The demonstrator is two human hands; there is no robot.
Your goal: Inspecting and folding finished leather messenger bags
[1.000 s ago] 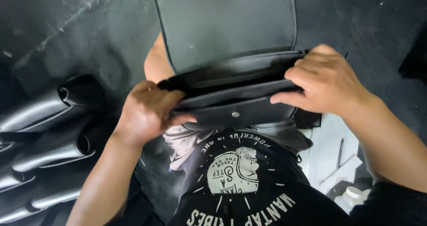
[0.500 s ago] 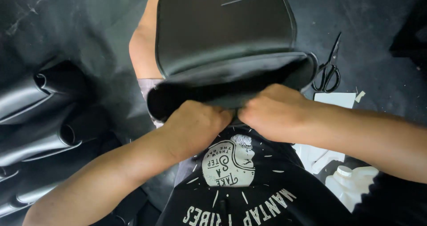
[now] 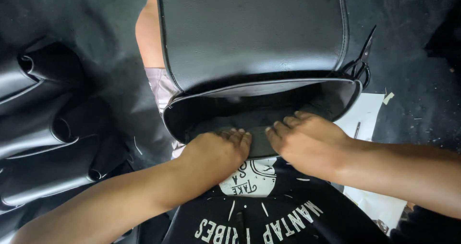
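Left hand (image 3: 218, 153) and right hand (image 3: 307, 141) press flat on the near edge of the open black bag (image 3: 254, 47); neither grip holds anything; scissors (image 3: 361, 64) lie beside it.

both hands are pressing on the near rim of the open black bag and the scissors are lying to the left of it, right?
Not quite. The scissors lie to the right of the black bag, by its right edge, not the left; rolled black sheets lie on the left. The head view shows this. The rest holds: the left hand and right hand both press on the near rim of the open bag.
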